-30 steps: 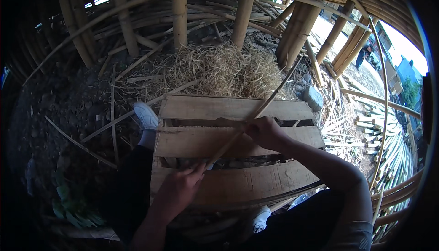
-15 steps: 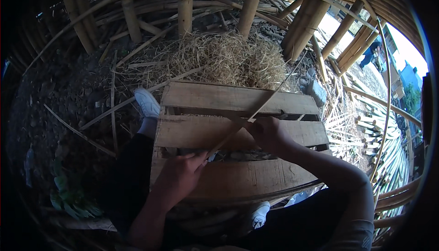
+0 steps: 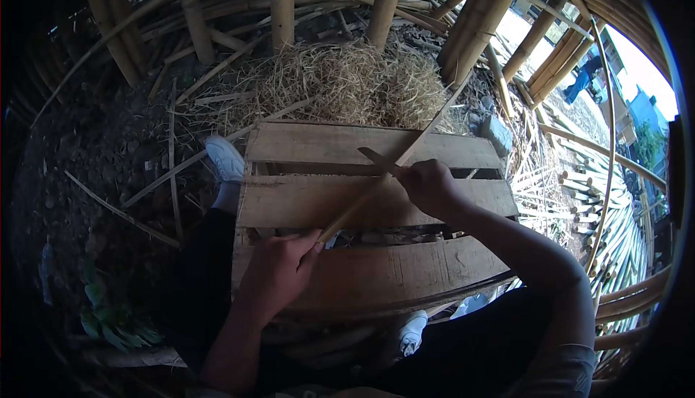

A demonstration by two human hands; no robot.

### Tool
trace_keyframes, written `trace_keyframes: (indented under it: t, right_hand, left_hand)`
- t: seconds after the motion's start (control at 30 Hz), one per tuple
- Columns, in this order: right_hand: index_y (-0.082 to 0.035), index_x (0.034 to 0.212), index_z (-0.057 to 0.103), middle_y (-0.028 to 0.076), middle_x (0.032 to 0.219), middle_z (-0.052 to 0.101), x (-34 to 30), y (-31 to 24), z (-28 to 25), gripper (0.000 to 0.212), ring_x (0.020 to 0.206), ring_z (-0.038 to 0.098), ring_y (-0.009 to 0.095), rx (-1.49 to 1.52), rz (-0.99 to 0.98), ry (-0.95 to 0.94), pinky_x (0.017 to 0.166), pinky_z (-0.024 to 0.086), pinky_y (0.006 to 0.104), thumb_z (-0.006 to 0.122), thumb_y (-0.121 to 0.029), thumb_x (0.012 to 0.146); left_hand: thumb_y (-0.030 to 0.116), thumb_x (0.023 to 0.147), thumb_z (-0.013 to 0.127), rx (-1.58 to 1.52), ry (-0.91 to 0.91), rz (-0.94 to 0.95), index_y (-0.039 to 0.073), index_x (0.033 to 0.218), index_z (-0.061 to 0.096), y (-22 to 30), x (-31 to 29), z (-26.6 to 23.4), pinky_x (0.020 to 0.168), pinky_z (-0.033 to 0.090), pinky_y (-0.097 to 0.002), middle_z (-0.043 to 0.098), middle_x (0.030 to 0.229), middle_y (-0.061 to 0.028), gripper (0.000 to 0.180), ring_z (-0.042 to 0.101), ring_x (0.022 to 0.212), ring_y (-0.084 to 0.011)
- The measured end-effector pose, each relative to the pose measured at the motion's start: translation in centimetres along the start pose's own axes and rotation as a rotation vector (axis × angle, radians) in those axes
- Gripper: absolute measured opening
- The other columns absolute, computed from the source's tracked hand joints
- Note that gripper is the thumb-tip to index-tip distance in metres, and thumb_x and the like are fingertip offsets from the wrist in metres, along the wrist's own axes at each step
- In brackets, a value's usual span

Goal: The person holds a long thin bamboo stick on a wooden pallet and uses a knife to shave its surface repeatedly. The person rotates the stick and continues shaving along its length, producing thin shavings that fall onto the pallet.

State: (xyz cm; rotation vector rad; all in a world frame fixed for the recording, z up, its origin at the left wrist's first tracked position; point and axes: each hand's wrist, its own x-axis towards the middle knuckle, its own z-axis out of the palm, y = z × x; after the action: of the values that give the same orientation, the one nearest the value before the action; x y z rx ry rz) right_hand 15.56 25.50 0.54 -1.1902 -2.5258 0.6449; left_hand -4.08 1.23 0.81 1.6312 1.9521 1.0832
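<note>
A long, thin bamboo strip (image 3: pixel 355 211) slants over the slatted wooden table (image 3: pixel 326 202), its far end reaching past the back edge. Near its lower end, my left hand (image 3: pixel 279 271) is closed round it. My right hand (image 3: pixel 428 186), farther forward and to the right, grips a knife (image 3: pixel 376 157). The blade points left and crosses the strip, seemingly touching it. The knife's handle is mostly hidden inside my fist.
Fine bamboo shavings (image 3: pixel 347 86) are heaped behind the table. Upright bamboo posts (image 3: pixel 282 7) rise beyond them. Many cut poles (image 3: pixel 615 224) lie stacked at the right. A grey block (image 3: pixel 496 135) sits by the back right corner. A person (image 3: pixel 581 81) is far off at the right.
My right hand has shifted a little up and to the right, and the knife blade now shows plainly across the strip. My left hand still grips the strip. The whole view has shifted slightly.
</note>
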Motion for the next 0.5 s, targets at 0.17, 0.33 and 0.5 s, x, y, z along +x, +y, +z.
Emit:
trace_keyframes:
  t: [0.17,0.33,0.5]
  right_hand:
    - [0.004,0.076,0.068,0.022,0.065,0.064,4.3,4.6,-1.2,0.045,0.056,0.064,0.035,-0.406,-0.184,0.031,0.053,0.048,0.0457,0.061,-0.034,0.098]
    - [0.004,0.07,0.065,0.02,0.058,0.06,3.6,1.8,-2.0,0.051,0.054,0.062,0.026,-0.062,0.15,-0.032,0.055,0.048,0.0439,0.063,-0.038,0.097]
    - [0.002,0.074,0.067,0.02,0.06,0.061,1.2,1.3,-0.3,0.043,0.056,0.063,0.03,-0.146,-0.193,0.028,0.056,0.048,0.0436,0.061,-0.033,0.098]
  left_hand:
    - [0.011,0.092,0.067,0.02,-0.017,-0.022,-0.001,0.112,0.071,0.1,0.0,0.1,0.061,0.051,-0.0376,0.068,0.08,-0.0232,0.024,0.07,0.067,-0.0328]
    - [0.011,0.091,0.068,0.009,0.025,0.002,-0.001,0.112,0.071,-0.1,-0.2,0.1,0.059,0.05,-0.0369,0.067,0.078,-0.0229,0.025,0.069,0.065,-0.0322]
    - [0.012,0.091,0.068,0.015,0.0,0.001,0.0,0.112,0.071,0.3,0.0,0.2,0.059,0.05,-0.0372,0.067,0.077,-0.023,0.025,0.069,0.065,-0.0325]
